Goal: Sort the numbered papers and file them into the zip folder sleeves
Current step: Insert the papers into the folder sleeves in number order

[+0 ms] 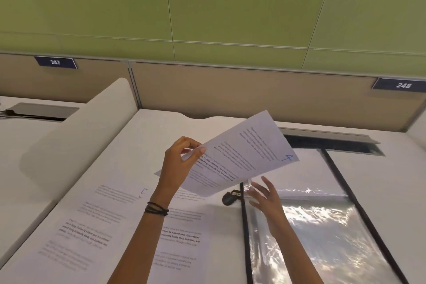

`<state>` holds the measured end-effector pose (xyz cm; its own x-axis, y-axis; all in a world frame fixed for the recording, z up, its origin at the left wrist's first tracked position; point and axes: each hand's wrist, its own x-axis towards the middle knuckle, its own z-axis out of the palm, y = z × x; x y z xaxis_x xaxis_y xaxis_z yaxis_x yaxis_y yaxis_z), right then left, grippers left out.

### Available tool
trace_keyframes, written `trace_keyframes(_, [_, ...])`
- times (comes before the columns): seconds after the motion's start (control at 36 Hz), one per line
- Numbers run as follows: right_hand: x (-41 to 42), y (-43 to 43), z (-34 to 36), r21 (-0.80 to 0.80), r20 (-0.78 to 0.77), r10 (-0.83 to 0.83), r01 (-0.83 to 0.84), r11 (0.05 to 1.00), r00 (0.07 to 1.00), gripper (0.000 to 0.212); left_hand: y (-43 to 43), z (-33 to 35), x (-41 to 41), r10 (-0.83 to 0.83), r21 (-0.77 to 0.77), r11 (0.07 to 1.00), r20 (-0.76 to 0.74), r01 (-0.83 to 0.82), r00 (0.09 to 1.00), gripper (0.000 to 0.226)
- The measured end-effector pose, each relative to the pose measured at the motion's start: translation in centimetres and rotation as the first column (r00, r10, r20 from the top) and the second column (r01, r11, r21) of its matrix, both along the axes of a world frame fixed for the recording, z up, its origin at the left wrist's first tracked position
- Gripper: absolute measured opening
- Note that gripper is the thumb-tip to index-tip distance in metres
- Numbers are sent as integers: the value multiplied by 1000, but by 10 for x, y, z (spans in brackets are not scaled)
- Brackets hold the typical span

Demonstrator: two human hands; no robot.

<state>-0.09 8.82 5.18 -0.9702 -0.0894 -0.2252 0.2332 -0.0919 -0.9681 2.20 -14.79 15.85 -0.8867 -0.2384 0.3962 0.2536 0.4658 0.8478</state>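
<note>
Plate 247 (55,62): far L, on partition. Not task.
Divider (76,127): white, curved, btwn desks.
Sheet on desk (92,221): flat, printed, hand-marked at top R corner; mark reads like a 5, not sure.
2nd desk sheet (184,237): flat, just R of the first, partly under L forearm; no. hidden.
Left hand (177,163): raised over desk. Thumb and fingertips pinch the near-L edge of sheet 4. Black cords at wrist.
Sheet 4 (242,157): in the air, tilted, blue "4" at R corner. Long axis runs from the L pinch up and away to the R. Free end hangs over the sleeve's far-L corner.
Zip pull (230,198): black tab, at sleeve's L edge, under the sheet.
Right hand (265,198): fingers straight and spread wide, holding nothing. It sits at the sleeve's L edge; contact w/ the plastic unclear.
Zip sleeve (322,226): clear, black-edged, flat on desk, long axis away from the person.
Key relation: the sleeve lies R of and below sheet 4. R hand is nearer its zip edge. Likely next: R hand opens the mouth, L hand feeds the sheet in.
Plate 248 (402,85): far R.
</note>
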Motion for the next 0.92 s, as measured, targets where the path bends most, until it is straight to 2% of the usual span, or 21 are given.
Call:
trace_keyframes(0.08, [1, 17, 5, 43, -31, 2, -1, 999, 1000, 41, 16, 0, -3, -12, 8, 1000, 13, 12, 1000, 12])
trace_keyframes(0.11, [1, 23, 6, 71, -46, -2, 5, 997, 999, 27, 22, -1, -5, -19, 14, 1000, 15, 18, 1000, 11])
trace_keyframes(0.19, [2, 41, 9, 122, -87, -48, 58, 991, 995, 9, 38, 1, -9, -37, 21, 999, 17, 37, 999, 10])
trace_keyframes(0.36, [3, 77, 11, 200, -110, -82, 103, 974, 991, 1, 69, -3, -19, -69, 13, 998, 40, 68, 997, 10])
trace_keyframes(0.44, [3, 94, 13, 244, -152, -64, 100, 965, 986, 9, 85, -5, -24, -76, 20, 997, 38, 76, 996, 21])
trace_keyframes(0.58, [3, 120, 14, 257, -184, -57, 105, 961, 981, 20, 111, -13, -34, -47, -24, 999, 56, 49, 997, 11])
trace_keyframes(0.75, [2, 157, 8, 265, -215, -111, 168, 950, 970, 27, 141, -27, -42, -12, -50, 999, 54, 14, 998, 13])
trace_keyframes(0.92, [0, 196, 3, 293, -229, -157, 222, 930, 961, 29, 183, -49, -48, 43, 19, 999, 65, -44, 997, 15])
